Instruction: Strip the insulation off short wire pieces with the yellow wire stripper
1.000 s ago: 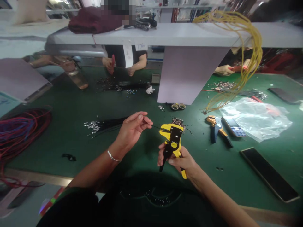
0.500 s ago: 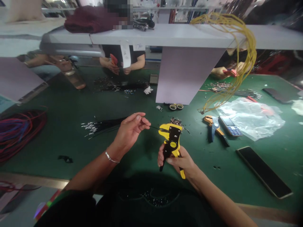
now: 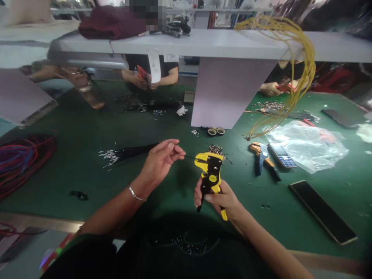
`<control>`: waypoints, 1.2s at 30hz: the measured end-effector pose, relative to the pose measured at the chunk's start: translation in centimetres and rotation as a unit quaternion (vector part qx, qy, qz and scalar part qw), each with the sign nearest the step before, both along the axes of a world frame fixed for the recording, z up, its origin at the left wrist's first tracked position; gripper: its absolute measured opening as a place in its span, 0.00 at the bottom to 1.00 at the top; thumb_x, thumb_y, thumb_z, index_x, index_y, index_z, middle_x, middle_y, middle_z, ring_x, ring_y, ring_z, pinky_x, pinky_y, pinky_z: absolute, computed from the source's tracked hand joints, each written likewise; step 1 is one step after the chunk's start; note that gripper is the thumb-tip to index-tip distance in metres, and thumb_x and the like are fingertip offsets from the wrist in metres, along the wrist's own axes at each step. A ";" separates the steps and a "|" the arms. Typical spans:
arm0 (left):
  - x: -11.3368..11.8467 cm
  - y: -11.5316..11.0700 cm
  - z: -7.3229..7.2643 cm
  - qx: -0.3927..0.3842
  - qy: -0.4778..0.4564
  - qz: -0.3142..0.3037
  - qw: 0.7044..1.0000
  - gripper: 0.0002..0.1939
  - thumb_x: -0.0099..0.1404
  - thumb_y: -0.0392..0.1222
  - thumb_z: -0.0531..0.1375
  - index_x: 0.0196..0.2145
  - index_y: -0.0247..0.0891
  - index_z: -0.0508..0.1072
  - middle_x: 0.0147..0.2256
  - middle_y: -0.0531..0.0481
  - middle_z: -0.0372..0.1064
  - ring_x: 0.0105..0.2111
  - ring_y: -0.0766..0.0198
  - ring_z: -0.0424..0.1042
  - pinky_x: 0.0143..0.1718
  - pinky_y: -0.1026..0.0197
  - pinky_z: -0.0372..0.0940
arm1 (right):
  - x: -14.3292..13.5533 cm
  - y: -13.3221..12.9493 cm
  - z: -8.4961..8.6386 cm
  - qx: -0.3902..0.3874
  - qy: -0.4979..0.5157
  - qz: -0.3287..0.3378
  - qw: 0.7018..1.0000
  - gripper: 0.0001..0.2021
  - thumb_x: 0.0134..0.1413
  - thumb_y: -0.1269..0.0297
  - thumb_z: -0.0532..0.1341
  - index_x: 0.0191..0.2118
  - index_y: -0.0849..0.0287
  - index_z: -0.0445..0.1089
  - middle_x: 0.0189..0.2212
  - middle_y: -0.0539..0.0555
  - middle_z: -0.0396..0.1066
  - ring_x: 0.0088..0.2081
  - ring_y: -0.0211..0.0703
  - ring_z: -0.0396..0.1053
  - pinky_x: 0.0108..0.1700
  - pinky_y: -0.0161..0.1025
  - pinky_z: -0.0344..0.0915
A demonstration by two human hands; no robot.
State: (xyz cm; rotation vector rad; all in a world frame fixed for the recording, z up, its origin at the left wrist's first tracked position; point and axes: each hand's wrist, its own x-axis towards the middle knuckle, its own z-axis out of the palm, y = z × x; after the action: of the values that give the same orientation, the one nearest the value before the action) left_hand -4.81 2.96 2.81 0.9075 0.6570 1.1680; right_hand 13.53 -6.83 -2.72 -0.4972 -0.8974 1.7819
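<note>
Between its fingertips my left hand [image 3: 162, 159] pinches a thin black wire [image 3: 190, 157], whose right end reaches into the jaws of a yellow and black wire stripper [image 3: 212, 174]. My right hand [image 3: 222, 197] is closed around the stripper's handles. Behind my left hand lies a bundle of black wires [image 3: 130, 153] with bright tips at its left end. A small heap of loose bits [image 3: 215, 149] sits just behind the stripper's head.
Red and blue wire coils [image 3: 23, 162] lie at the left. To the right are an orange and blue tool [image 3: 264, 159], a keypad phone [image 3: 281, 155], a smartphone [image 3: 322, 211] and a plastic bag [image 3: 308, 143]. Yellow wires [image 3: 302, 77] hang from the shelf [image 3: 221, 44]. Co-workers' hands [image 3: 145, 81] work opposite.
My hands, the wire and the stripper hold almost the same position. Across the table, a co-worker's hands with the red tool have shifted slightly.
</note>
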 end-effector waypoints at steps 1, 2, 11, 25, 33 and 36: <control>0.0 0.0 0.0 -0.001 0.000 0.000 1.000 0.08 0.63 0.39 0.62 0.38 0.33 0.75 0.30 0.46 0.74 0.33 0.64 0.74 0.36 0.63 0.70 | 0.0 0.0 0.0 0.001 -0.001 -0.001 1.000 0.13 0.47 0.67 0.68 0.40 0.62 0.69 0.28 0.52 0.68 0.28 0.43 0.69 0.32 0.45 0.68; 0.0 0.0 0.1 -0.003 0.000 0.000 1.000 0.07 0.63 0.39 0.62 0.38 0.33 0.75 0.29 0.46 0.74 0.33 0.64 0.74 0.36 0.63 0.70 | 0.0 0.0 0.1 0.001 -0.003 -0.002 1.000 0.13 0.47 0.66 0.68 0.39 0.62 0.69 0.27 0.52 0.68 0.27 0.42 0.69 0.31 0.45 0.68; -0.1 -0.1 0.1 0.002 -0.001 -0.008 1.000 0.07 0.63 0.38 0.62 0.38 0.33 0.75 0.29 0.47 0.73 0.31 0.65 0.73 0.35 0.63 0.69 | 0.0 0.1 0.4 -0.020 -0.021 -0.006 1.000 0.12 0.45 0.66 0.69 0.35 0.62 0.68 0.24 0.51 0.68 0.25 0.42 0.67 0.28 0.44 0.68; -0.3 0.3 -0.8 -0.012 -0.016 -0.040 0.999 0.07 0.63 0.38 0.62 0.38 0.32 0.76 0.29 0.47 0.73 0.32 0.64 0.75 0.34 0.63 0.70 | -0.1 -0.3 -0.6 -0.033 -0.035 -0.033 0.998 0.09 0.46 0.68 0.68 0.33 0.62 0.69 0.22 0.49 0.65 0.20 0.37 0.63 0.23 0.39 0.65; -1.7 1.9 -2.4 0.057 0.248 -0.026 0.967 0.12 0.57 0.45 0.66 0.37 0.37 0.80 0.33 0.45 0.77 0.34 0.58 0.75 0.40 0.56 0.69 | -0.2 0.1 -1.2 -0.056 -0.073 -0.092 0.992 0.08 0.43 0.70 0.67 0.32 0.62 0.69 0.19 0.48 0.65 0.19 0.37 0.63 0.21 0.38 0.64; -3.8 2.3 -3.2 0.156 0.435 -0.021 0.886 0.11 0.53 0.47 0.68 0.33 0.41 0.82 0.32 0.48 0.78 0.34 0.58 0.75 0.40 0.60 0.66 | 0.0 0.3 -1.3 -0.065 -0.087 -0.094 0.990 0.07 0.44 0.71 0.66 0.32 0.62 0.68 0.19 0.48 0.65 0.19 0.38 0.63 0.22 0.38 0.64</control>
State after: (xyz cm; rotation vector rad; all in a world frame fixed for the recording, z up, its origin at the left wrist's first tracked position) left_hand -8.61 5.30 -0.42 1.7482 1.1731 0.7912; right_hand 13.48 -6.58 -4.07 -0.8053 -0.8261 1.6488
